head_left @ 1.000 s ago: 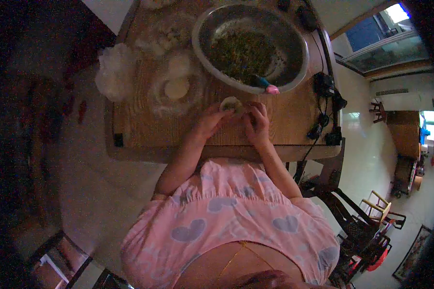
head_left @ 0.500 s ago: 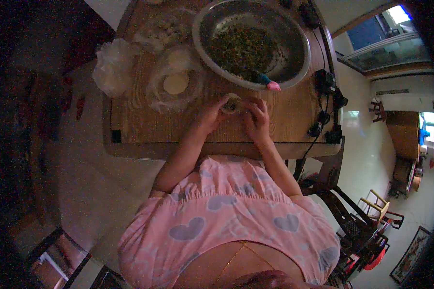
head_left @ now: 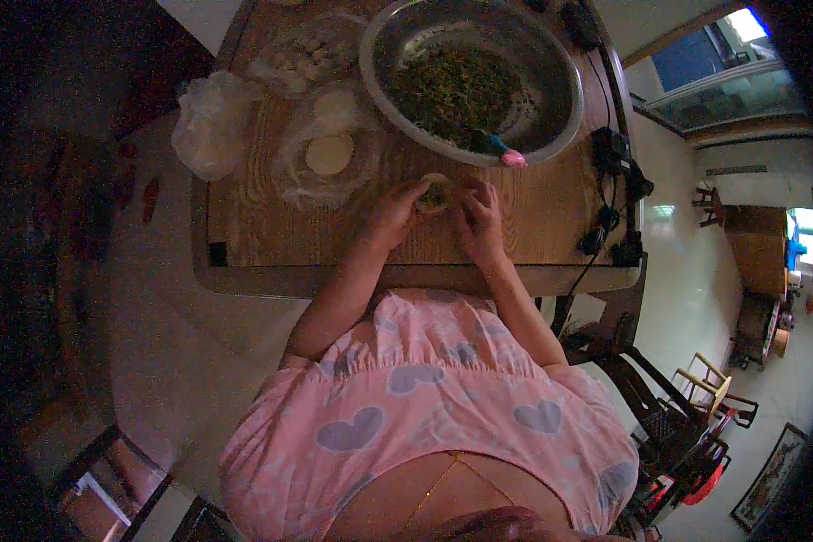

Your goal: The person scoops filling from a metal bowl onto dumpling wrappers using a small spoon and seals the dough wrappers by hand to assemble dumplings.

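Note:
My left hand [head_left: 396, 215] is curled around a round dough wrapper [head_left: 434, 196] with green filling showing in its open middle. On the wrapper's right side, the bent fingers of my right hand [head_left: 481, 219] are pinched at its edge; the fingertips are partly hidden. Beyond both hands stands a large metal bowl [head_left: 551, 86] with chopped green filling [head_left: 456, 90] in it. A utensil with a pink handle end [head_left: 513, 159] leans on the bowl's near rim. Left of the bowl, a pale flat dough round [head_left: 330, 154] lies on clear plastic.
A white plastic bag [head_left: 210, 126] sits at the table's left edge. Small pale pieces in another plastic bag [head_left: 303, 59] lie farther back. Black adapters [head_left: 610, 152] and cables run along the right edge. Dark wooden chairs [head_left: 655, 397] stand to the right.
My right fingers have shifted slightly at the wrapper's edge, and its opening looks a little different. My left hand stays nearly in place.

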Tool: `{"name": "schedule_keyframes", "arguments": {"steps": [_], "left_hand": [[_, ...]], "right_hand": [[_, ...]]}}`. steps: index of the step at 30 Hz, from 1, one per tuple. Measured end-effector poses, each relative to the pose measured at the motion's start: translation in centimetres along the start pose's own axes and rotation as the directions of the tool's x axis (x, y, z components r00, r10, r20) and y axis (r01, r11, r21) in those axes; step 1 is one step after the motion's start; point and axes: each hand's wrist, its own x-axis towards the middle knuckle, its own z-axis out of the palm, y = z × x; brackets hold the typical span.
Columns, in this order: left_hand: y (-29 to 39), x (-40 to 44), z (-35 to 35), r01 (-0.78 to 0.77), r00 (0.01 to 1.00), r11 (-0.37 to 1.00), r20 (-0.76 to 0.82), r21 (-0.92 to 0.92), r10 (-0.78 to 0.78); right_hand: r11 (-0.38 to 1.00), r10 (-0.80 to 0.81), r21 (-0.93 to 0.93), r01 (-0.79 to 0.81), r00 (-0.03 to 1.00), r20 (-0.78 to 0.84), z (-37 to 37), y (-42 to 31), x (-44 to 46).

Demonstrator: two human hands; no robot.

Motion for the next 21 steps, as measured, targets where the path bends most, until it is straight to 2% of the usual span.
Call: {"name": "schedule_keyframes", "arguments": {"steps": [2, 8, 11, 14, 17, 21], "left_hand": [[0.0, 0.0, -0.1, 0.002, 0.999, 1.000, 0.038, 0.000, -0.002], [1.2, -1.3, 1.9, 0.009, 0.997, 0.998, -0.079, 0.065, -0.004], [1.5, -1.5, 2.1, 0.032, 0.996, 0.997, -0.081, 0.065, -0.026], [1.6, -1.5, 2.2, 0.006, 1.000, 0.999, -0.026, 0.038, -0.005], [0.1, -0.3, 0.7, -0.044, 0.998, 0.999, 0.047, -0.029, 0.046], [0.4, -0.6, 1.2, -0.041, 0.999, 0.999, 0.024, 0.005, 0.041]], "right_hand": [[0.999, -0.003, 0.042, 0.003, 1.000, 0.012, -0.1, 0.2, -0.1], [1.000, -0.004, -0.001, 0.004, 1.000, 0.002, -0.5, -0.8, 0.3], [0.990, 0.045, 0.133, -0.040, 0.998, -0.034, -0.5, -0.7, 0.2], [1.000, 0.000, 0.018, 0.000, 1.000, 0.006, -0.5, -0.5, 0.4], [0.999, -0.029, 0.044, 0.030, 1.000, -0.006, -0.3, 0.1, 0.1], [0.999, -0.022, 0.024, 0.022, 1.000, 0.007, -0.3, 0.2, 0.1]]}}
